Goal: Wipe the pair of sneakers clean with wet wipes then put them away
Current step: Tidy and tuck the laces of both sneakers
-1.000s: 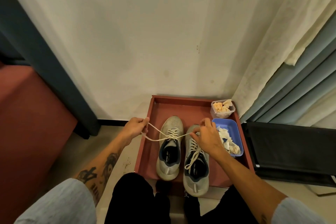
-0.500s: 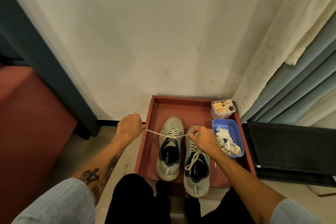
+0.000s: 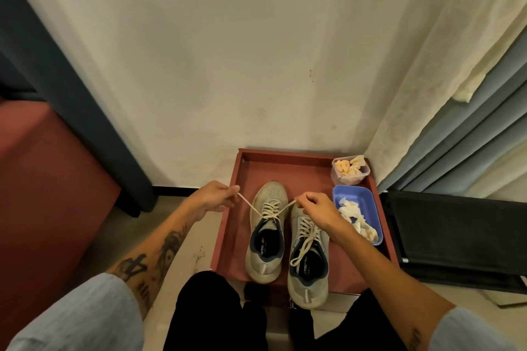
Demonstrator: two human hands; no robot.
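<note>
At six o'clock, nearest me, the right sneaker (image 3: 309, 271) stands on the red tray (image 3: 285, 153), its lace lying loose. At its nine o'clock stands the left sneaker (image 3: 268, 239). Just beyond, the left hand (image 3: 215, 196) pinches one end of that shoe's lace (image 3: 247, 204) between curled fingers, and the right hand (image 3: 316, 208) pinches the other end. Half a second ago the lace ran flat between the hands. Now the ends cross in a V, so I judge a knot is starting. Crumpled wipes (image 3: 356, 222) lie in the blue tub (image 3: 355, 190) at two o'clock, so wiping looks finished. Putting the sneakers away remains.
</note>
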